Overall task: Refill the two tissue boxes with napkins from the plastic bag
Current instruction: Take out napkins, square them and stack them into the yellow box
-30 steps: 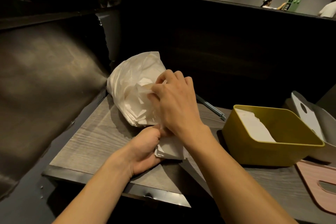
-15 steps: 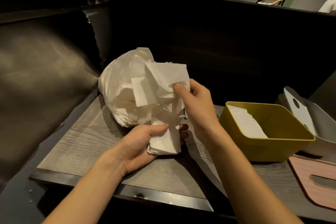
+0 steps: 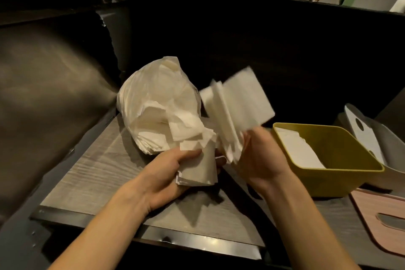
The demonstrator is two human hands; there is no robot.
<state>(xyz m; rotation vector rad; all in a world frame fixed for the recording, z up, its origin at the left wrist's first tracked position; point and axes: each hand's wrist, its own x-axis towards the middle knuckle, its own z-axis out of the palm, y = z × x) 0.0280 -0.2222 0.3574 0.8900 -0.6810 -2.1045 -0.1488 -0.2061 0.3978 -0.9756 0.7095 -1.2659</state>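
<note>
A white plastic bag (image 3: 153, 103) full of napkins lies on the wooden table (image 3: 92, 173) at the back left. My left hand (image 3: 166, 173) grips the bag's open end together with a folded wad of napkins (image 3: 197, 171). My right hand (image 3: 260, 160) holds a stack of white napkins (image 3: 238, 103) lifted clear of the bag, between the bag and the yellow tissue box (image 3: 341, 177). That box stands open at the right with some napkins (image 3: 300, 149) inside. A grey tissue box (image 3: 381, 138) lies behind it at the far right.
A pink lid with a slot (image 3: 381, 221) lies at the right front. A white lid with a hole (image 3: 361, 131) leans in the grey box. A dark padded seat back (image 3: 48, 94) rises on the left and a dark partition wall behind the table.
My right hand has pulled a stack of napkins out of the bag and swung it to the right, toward the yellow box. My left hand has kept its hold on the bag's end.
</note>
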